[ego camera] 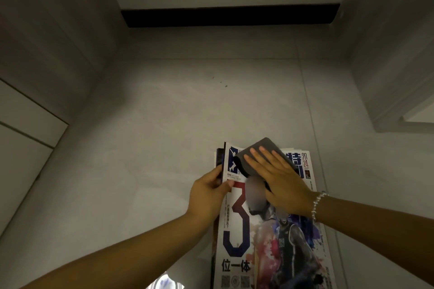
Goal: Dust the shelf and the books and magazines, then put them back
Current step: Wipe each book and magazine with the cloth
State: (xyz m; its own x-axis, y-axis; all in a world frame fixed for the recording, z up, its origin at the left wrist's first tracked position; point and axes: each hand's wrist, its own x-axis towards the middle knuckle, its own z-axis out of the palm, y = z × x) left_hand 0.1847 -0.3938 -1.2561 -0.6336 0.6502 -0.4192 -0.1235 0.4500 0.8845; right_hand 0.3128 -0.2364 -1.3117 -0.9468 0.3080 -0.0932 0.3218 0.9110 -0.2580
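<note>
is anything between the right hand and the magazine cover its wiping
Only the folded dark grey cloth: the right hand lies flat on it, pressing it onto the top of the glossy basketball magazine. The left hand grips the magazine's left edge, beside the cloth, not in its way.

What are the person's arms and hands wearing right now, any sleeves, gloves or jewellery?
Both forearms are bare as far as the frame shows, no sleeves in view. No gloves on the left hand or the right hand. The right wrist carries a silver beaded bracelet. No rings or watch visible.
</note>
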